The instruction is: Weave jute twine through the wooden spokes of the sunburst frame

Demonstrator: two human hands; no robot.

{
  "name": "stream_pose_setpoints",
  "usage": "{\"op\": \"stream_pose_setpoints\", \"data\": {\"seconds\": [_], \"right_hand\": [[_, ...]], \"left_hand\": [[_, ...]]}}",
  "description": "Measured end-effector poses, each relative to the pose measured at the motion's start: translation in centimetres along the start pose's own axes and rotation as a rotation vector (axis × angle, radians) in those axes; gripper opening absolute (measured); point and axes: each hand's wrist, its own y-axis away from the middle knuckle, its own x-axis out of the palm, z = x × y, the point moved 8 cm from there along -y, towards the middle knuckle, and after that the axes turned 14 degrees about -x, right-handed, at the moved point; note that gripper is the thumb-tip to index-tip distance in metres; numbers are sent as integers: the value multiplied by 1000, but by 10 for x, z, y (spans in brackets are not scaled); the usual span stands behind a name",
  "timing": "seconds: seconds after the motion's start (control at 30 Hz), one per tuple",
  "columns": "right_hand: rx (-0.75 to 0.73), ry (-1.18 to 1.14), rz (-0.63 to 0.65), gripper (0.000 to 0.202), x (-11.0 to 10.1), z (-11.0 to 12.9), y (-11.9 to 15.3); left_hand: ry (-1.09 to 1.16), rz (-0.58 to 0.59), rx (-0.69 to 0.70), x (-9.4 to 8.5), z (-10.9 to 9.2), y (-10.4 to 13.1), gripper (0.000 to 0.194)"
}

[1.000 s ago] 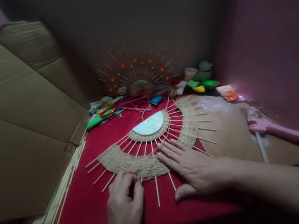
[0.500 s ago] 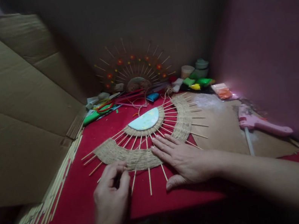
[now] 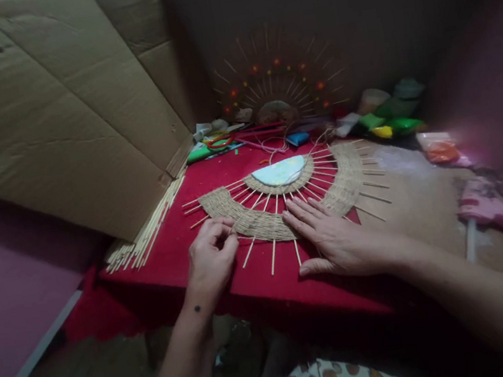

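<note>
A half-round woven fan (image 3: 262,224) of twine bands on thin wooden sticks lies on the red cloth. At its centre sits a pale blue half-disc (image 3: 280,172) with faint yellow marks. My right hand (image 3: 337,238) rests flat across the outer woven band and sticks, fingers stretched out, thumb apart. At the band's lower left edge, my left hand (image 3: 211,253) is closed in a pinch, thumb against forefinger. Whatever lies between those fingertips is too small to make out.
Loose sticks (image 3: 152,231) lie left beside a big cardboard panel (image 3: 75,115). A pink glue gun (image 3: 501,211) rests on flat cardboard (image 3: 423,205) at right. Behind are a flowered fan (image 3: 275,81), orange-handled scissors (image 3: 219,142), a blue packet (image 3: 298,138) and coloured packets (image 3: 405,124).
The view has swung left and down, so the table appears farther right and higher, and the floor and patterned clothing show. Both hands keep about the same places on the fan.
</note>
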Motion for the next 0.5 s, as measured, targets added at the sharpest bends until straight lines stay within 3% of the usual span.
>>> {"op": "stream_pose_setpoints", "data": {"seconds": [0.17,0.33,0.5], "right_hand": [[11,-31,-59,76,-14,6,1],[-128,12,-178,37,-27,29,-14],[-108,24,-114,30,-32,31,-47]], "left_hand": [[11,-15,-10,-1,-1,1,14],[21,-13,9,-1,-2,1,15],[57,-43,8,-3,1,3,13]]}}
